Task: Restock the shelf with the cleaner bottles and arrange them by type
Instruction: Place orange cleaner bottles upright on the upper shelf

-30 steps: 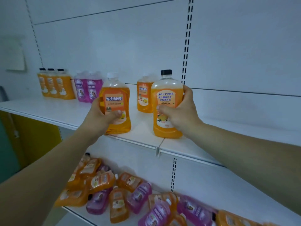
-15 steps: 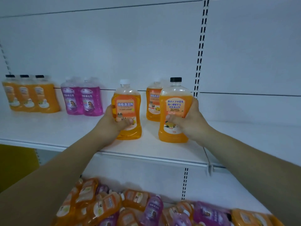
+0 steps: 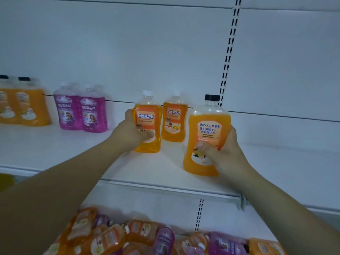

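Left hand: your left hand is curled round the white-capped orange bottle, with the thumb across the lower label (the fingers are hidden behind the bottle).
White-capped orange bottle: it is upright on the shelf, just in front and to the left of a second white-capped bottle of the same orange.
Right hand: your right hand grips the black-capped orange bottle low on its body, with the thumb pressed on the front of the label.
Black-capped orange bottle: it is upright, right of the other two and nearer the shelf's front edge; you cannot tell whether its base touches the board.
Further left: two purple bottles stand side by side against the back panel. Beyond them, at the frame's edge, are blurred black-capped orange bottles.
Lower shelf: a heap of bottles, orange and purple, lies on its sides.
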